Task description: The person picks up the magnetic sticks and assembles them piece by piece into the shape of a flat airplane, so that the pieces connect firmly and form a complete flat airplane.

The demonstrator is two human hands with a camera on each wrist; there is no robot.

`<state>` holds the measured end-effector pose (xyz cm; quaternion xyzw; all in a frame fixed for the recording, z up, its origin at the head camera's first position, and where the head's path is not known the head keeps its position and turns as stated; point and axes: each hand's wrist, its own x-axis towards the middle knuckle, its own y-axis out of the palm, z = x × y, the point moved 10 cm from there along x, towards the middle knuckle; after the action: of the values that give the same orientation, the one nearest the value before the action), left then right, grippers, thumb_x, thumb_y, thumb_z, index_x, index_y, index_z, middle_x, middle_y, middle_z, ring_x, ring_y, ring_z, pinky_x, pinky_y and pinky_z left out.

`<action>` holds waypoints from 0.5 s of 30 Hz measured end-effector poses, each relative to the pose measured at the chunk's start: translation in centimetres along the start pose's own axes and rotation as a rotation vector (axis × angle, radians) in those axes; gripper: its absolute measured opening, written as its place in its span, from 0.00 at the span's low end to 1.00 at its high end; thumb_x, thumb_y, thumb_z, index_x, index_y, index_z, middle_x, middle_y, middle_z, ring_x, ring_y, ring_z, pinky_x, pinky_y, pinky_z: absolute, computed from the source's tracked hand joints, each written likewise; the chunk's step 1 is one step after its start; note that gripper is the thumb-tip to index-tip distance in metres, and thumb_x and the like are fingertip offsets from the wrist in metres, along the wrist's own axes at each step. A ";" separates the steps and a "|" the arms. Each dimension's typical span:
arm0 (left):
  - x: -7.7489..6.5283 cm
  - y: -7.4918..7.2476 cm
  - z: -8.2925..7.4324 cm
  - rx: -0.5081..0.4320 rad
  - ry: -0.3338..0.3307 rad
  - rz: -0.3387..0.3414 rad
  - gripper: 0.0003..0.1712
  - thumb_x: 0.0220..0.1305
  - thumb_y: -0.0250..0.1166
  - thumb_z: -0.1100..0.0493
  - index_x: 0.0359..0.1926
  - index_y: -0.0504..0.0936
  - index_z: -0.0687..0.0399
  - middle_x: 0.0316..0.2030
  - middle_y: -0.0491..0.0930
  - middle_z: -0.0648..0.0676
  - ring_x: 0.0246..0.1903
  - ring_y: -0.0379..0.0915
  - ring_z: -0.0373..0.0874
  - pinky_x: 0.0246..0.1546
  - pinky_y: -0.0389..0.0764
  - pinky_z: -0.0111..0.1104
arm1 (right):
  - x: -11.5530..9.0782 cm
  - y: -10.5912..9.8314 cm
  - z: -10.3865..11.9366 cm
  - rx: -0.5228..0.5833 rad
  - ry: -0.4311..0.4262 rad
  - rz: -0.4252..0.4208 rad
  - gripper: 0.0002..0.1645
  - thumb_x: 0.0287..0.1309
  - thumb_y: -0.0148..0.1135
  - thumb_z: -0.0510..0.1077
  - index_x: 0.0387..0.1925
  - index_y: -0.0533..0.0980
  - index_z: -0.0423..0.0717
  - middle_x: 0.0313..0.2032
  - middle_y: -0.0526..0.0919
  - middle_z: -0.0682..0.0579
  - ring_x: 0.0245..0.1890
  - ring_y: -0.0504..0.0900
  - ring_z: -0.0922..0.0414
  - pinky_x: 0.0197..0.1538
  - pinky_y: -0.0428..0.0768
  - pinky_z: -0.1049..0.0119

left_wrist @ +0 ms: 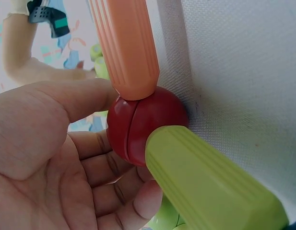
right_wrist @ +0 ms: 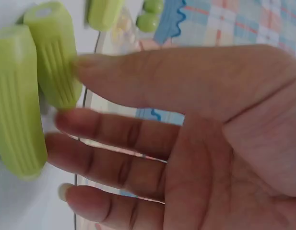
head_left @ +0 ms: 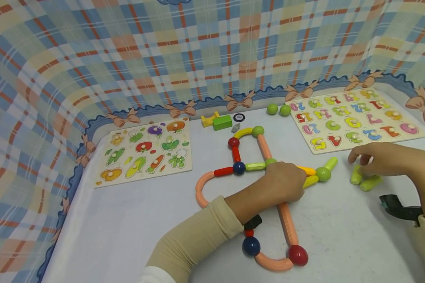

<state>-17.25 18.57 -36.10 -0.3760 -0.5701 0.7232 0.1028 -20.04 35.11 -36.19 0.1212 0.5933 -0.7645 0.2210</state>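
Note:
My left hand [head_left: 282, 182] holds a dark red ball [left_wrist: 155, 120] of a magnetic stick-and-ball figure, thumb on one side and fingers curled beneath. A salmon ribbed stick [left_wrist: 128, 48] and a light green stick [left_wrist: 210, 177] meet this ball. From the head view the ball is hidden under the hand. Over on the right, my right hand [head_left: 386, 159] is at two loose light green sticks. Its thumb touches one stick [right_wrist: 54, 57], and a fingertip meets that stick's lower end; the fingers are not closed round it. The other stick [right_wrist: 18, 105] lies alongside, near the fingertips.
A vegetable peg puzzle [head_left: 100, 179] lies left, a number peg puzzle [head_left: 313, 147] at the back right. Two green balls [head_left: 278, 109], a green block [head_left: 222, 122] and a yellow arch piece [head_left: 209, 120] sit by the checked fabric wall [head_left: 212, 59]. Figure parts, including a red ball [head_left: 298, 255], extend toward the front.

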 end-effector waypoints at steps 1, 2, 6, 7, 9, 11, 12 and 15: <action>0.0 0.0 0.0 0.001 -0.002 0.001 0.13 0.57 0.59 0.41 0.40 0.77 0.35 0.24 0.73 0.43 0.23 0.69 0.38 0.23 0.67 0.29 | -0.1 0.2 -0.2 0.017 -0.008 0.024 0.18 0.45 0.67 0.45 0.40 0.76 0.45 0.30 0.74 0.51 0.29 0.70 0.55 0.29 0.71 0.60; 0.0 0.0 0.0 0.002 -0.004 0.003 0.13 0.57 0.59 0.40 0.41 0.77 0.35 0.24 0.73 0.43 0.23 0.69 0.38 0.23 0.67 0.29 | 0.0 0.4 -0.3 0.025 -0.013 0.040 0.16 0.44 0.67 0.45 0.39 0.77 0.47 0.29 0.73 0.52 0.29 0.70 0.55 0.29 0.70 0.62; 0.0 0.0 0.1 0.005 -0.006 0.005 0.14 0.56 0.59 0.40 0.41 0.77 0.35 0.25 0.73 0.43 0.23 0.69 0.38 0.24 0.67 0.29 | -0.1 0.8 -0.5 0.035 -0.006 0.075 0.14 0.41 0.69 0.48 0.33 0.78 0.51 0.27 0.72 0.53 0.29 0.68 0.55 0.28 0.67 0.63; 0.0 0.1 0.1 0.005 -0.006 0.005 0.14 0.56 0.59 0.40 0.41 0.77 0.35 0.25 0.73 0.43 0.23 0.69 0.38 0.24 0.67 0.29 | -0.1 1.0 -0.5 0.035 0.000 0.087 0.15 0.40 0.70 0.49 0.33 0.78 0.51 0.27 0.71 0.53 0.28 0.68 0.55 0.28 0.67 0.63; -0.1 0.1 0.1 0.005 -0.007 0.004 0.14 0.56 0.59 0.39 0.42 0.77 0.35 0.25 0.73 0.43 0.23 0.69 0.38 0.24 0.67 0.29 | -0.2 1.4 -0.4 0.037 0.007 0.117 0.17 0.38 0.71 0.52 0.31 0.77 0.51 0.26 0.70 0.52 0.28 0.68 0.54 0.27 0.66 0.62; -0.1 0.1 0.1 0.006 -0.009 0.004 0.14 0.56 0.59 0.39 0.42 0.77 0.35 0.25 0.73 0.43 0.23 0.69 0.38 0.24 0.67 0.30 | -0.2 1.8 -0.1 0.039 0.010 0.143 0.19 0.36 0.72 0.54 0.31 0.77 0.51 0.26 0.70 0.52 0.28 0.68 0.55 0.27 0.67 0.62; -0.1 0.1 0.1 0.006 -0.009 0.005 0.15 0.56 0.59 0.39 0.42 0.77 0.35 0.25 0.73 0.43 0.23 0.69 0.38 0.24 0.67 0.30 | -0.2 1.9 0.0 0.040 0.009 0.153 0.20 0.35 0.72 0.56 0.30 0.77 0.52 0.26 0.71 0.52 0.27 0.68 0.55 0.27 0.67 0.62; -0.1 0.1 0.1 0.002 -0.006 0.009 0.15 0.56 0.59 0.39 0.42 0.77 0.35 0.25 0.73 0.43 0.24 0.69 0.38 0.25 0.67 0.30 | -0.2 2.3 0.5 0.052 0.009 0.179 0.21 0.34 0.72 0.57 0.29 0.76 0.52 0.25 0.71 0.53 0.26 0.69 0.56 0.27 0.68 0.62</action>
<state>-17.27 18.43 -36.13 -0.3761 -0.5681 0.7254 0.0982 -18.73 34.24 -37.98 0.1830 0.5610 -0.7563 0.2825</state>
